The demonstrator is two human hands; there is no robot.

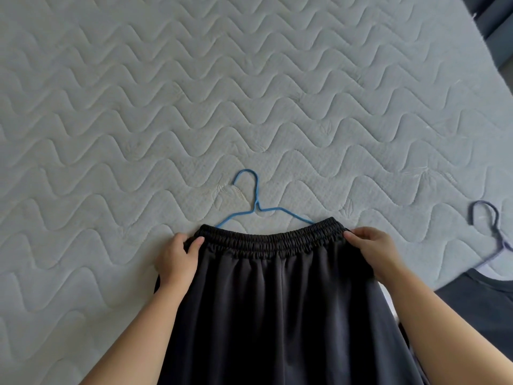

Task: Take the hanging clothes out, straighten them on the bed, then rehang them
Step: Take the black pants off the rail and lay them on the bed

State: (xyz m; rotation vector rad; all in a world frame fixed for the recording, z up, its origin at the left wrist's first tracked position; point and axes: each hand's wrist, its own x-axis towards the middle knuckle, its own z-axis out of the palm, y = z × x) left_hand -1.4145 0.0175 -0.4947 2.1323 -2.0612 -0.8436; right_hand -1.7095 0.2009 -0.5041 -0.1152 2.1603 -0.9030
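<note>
A black garment with an elastic waistband (270,240) lies flat on the quilted mattress (194,93), its body running down toward me. A blue wire hanger (256,201) lies on the bed just beyond the waistband, its lower part hidden under the cloth. My left hand (176,259) grips the waistband's left end, thumb on top. At the waistband's right end my right hand (372,251) grips the cloth in the same way.
At the right edge lies a dark hanger (490,220) with a dark grey garment (483,295) on it. The mattress's far right corner (477,29) borders dark furniture.
</note>
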